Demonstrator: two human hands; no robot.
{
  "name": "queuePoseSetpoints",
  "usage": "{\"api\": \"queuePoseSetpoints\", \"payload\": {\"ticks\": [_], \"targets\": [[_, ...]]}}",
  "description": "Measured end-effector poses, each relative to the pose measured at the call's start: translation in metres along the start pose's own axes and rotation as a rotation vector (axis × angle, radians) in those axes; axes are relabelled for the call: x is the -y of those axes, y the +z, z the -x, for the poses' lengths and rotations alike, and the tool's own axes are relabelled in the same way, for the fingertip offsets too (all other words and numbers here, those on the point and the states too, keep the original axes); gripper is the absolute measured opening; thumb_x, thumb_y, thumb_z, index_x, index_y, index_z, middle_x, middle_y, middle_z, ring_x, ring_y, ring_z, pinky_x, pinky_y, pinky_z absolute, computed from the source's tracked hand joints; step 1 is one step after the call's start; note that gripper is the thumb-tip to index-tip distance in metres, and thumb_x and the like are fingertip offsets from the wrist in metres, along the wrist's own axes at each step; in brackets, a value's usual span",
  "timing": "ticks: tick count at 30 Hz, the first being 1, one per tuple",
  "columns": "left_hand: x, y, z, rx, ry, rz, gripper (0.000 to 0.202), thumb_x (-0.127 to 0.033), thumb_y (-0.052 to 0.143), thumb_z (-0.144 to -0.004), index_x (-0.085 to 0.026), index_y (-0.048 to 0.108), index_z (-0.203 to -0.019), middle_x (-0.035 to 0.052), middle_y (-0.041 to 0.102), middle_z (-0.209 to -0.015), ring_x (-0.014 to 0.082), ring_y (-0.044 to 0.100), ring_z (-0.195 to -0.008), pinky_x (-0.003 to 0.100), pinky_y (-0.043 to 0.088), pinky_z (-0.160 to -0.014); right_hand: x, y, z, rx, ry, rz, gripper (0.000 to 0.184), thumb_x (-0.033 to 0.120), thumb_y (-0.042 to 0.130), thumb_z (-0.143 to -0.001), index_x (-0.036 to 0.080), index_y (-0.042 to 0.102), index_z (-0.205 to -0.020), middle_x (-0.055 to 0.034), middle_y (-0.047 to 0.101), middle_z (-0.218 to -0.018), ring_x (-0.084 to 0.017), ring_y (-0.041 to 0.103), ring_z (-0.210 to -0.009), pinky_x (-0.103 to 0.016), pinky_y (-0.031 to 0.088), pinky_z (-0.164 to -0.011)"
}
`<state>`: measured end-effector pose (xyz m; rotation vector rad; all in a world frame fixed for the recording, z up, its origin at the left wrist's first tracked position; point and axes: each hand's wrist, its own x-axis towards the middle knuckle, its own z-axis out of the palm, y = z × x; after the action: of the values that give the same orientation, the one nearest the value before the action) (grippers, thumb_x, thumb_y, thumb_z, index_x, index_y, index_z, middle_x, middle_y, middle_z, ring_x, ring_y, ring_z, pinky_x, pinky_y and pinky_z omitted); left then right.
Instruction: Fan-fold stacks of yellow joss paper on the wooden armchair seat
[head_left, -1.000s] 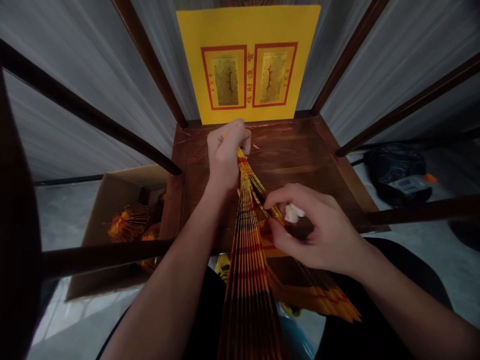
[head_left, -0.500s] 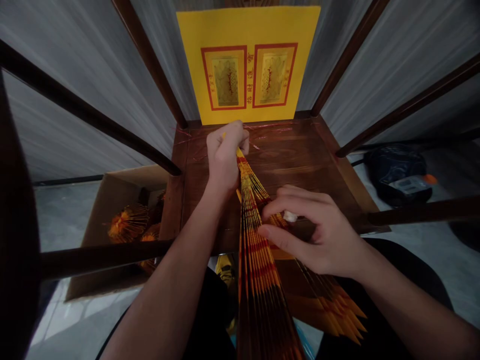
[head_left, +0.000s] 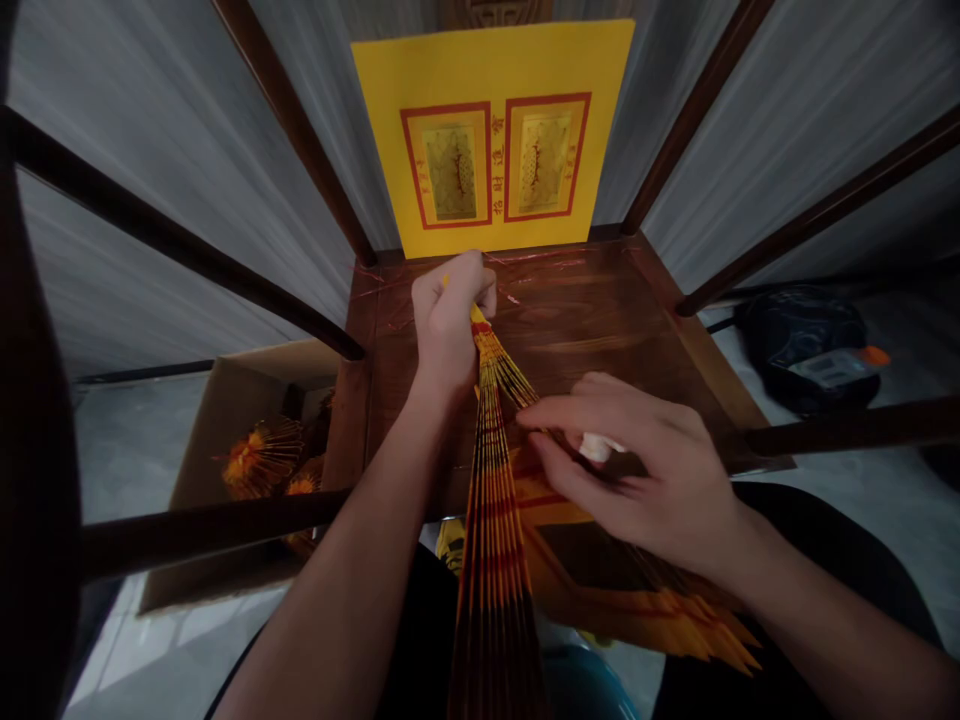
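Observation:
My left hand point(head_left: 450, 320) is a closed fist around the narrow top end of a stack of pleated yellow, red and black paper point(head_left: 495, 500). From that grip the folds hang toward me and spread out, split into a main bundle and a smaller section on the right. Thumb and forefinger of my right hand point(head_left: 652, 460) pinch folds of this right section, whose pointed lower tips point(head_left: 697, 625) fan out below the wrist. A crumpled white piece point(head_left: 598, 447), perhaps tissue, sits tucked under the right fingers.
A yellow sheet point(head_left: 491, 70) with two red-framed panels leans at the back of the wooden seat point(head_left: 570, 310). Reddish strands lie there. Wooden bars flank both sides. A cardboard box point(head_left: 199, 480) holds folded paper pieces; a dark bag point(head_left: 802, 345) lies right. Something teal point(head_left: 589, 685) stands below.
My right thumb and forefinger have come closer together on the right section. The gap between it and the main bundle has widened. My left hand keeps its grip.

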<state>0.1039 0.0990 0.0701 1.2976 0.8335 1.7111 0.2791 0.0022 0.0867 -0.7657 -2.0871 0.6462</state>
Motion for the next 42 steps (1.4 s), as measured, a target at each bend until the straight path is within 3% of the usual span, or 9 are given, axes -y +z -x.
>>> {"api": "queuePoseSetpoints", "payload": {"ticks": [2, 6, 11, 29, 37, 42], "targets": [[0.000, 0.000, 0.001, 0.003, -0.002, -0.002, 0.054, -0.032, 0.062, -0.092, -0.023, 0.023, -0.055, -0.0036, 0.021, -0.054, 0.0117, 0.019, -0.052, 0.035, 0.014, -0.056, 0.001, 0.000, -0.001, -0.002, -0.026, -0.013, 0.025, 0.007, 0.063, -0.093, 0.024, 0.073, -0.108, 0.0003, 0.059, -0.079, -0.016, 0.054, -0.072, -0.033, 0.047, -0.071], [0.003, 0.002, 0.001, -0.031, 0.004, -0.008, 0.050, -0.028, 0.060, -0.090, -0.023, 0.025, -0.054, -0.0037, 0.024, -0.054, 0.0115, 0.021, -0.052, 0.033, 0.017, -0.055, 0.002, -0.001, -0.001, 0.011, 0.055, -0.005, 0.012, 0.016, 0.072, -0.093, 0.020, 0.074, -0.104, -0.0001, 0.056, -0.078, -0.016, 0.052, -0.072, -0.033, 0.045, -0.068], [0.005, 0.003, 0.001, -0.042, 0.021, -0.019, 0.046, -0.023, 0.059, -0.087, -0.023, 0.028, -0.053, -0.0037, 0.027, -0.053, 0.0120, 0.022, -0.051, 0.033, 0.018, -0.055, 0.001, -0.001, 0.000, -0.010, 0.049, 0.021, 0.010, 0.022, 0.076, -0.093, 0.020, 0.074, -0.102, 0.0008, 0.056, -0.076, -0.016, 0.052, -0.072, -0.036, 0.043, -0.072], [0.004, 0.007, 0.001, -0.027, -0.008, 0.011, 0.044, -0.018, 0.056, -0.086, -0.026, 0.031, -0.050, -0.0029, 0.024, -0.053, 0.0140, 0.020, -0.053, 0.036, 0.016, -0.059, -0.006, -0.005, -0.001, 0.143, 0.077, -0.034, 0.012, 0.027, 0.074, -0.099, 0.022, 0.077, -0.109, 0.0024, 0.061, -0.080, -0.015, 0.055, -0.076, -0.035, 0.040, -0.079], [0.008, 0.004, 0.000, -0.021, 0.015, -0.008, 0.048, -0.023, 0.058, -0.088, -0.026, 0.032, -0.048, 0.0000, 0.029, -0.051, 0.0164, 0.023, -0.054, 0.036, 0.019, -0.059, -0.002, -0.002, -0.001, 0.127, 0.069, -0.027, 0.009, 0.020, 0.071, -0.098, 0.022, 0.074, -0.106, 0.0026, 0.061, -0.078, -0.015, 0.055, -0.074, -0.035, 0.040, -0.078], [0.010, -0.002, -0.007, 0.014, -0.050, -0.061, 0.047, -0.028, 0.061, -0.084, -0.027, 0.035, -0.046, 0.0015, 0.034, -0.050, 0.0179, 0.028, -0.053, 0.037, 0.024, -0.059, 0.001, 0.004, 0.001, 0.030, 0.070, 0.044, 0.020, 0.011, 0.068, -0.093, 0.024, 0.068, -0.109, 0.0024, 0.064, -0.081, -0.016, 0.057, -0.072, -0.036, 0.043, -0.077]]}}
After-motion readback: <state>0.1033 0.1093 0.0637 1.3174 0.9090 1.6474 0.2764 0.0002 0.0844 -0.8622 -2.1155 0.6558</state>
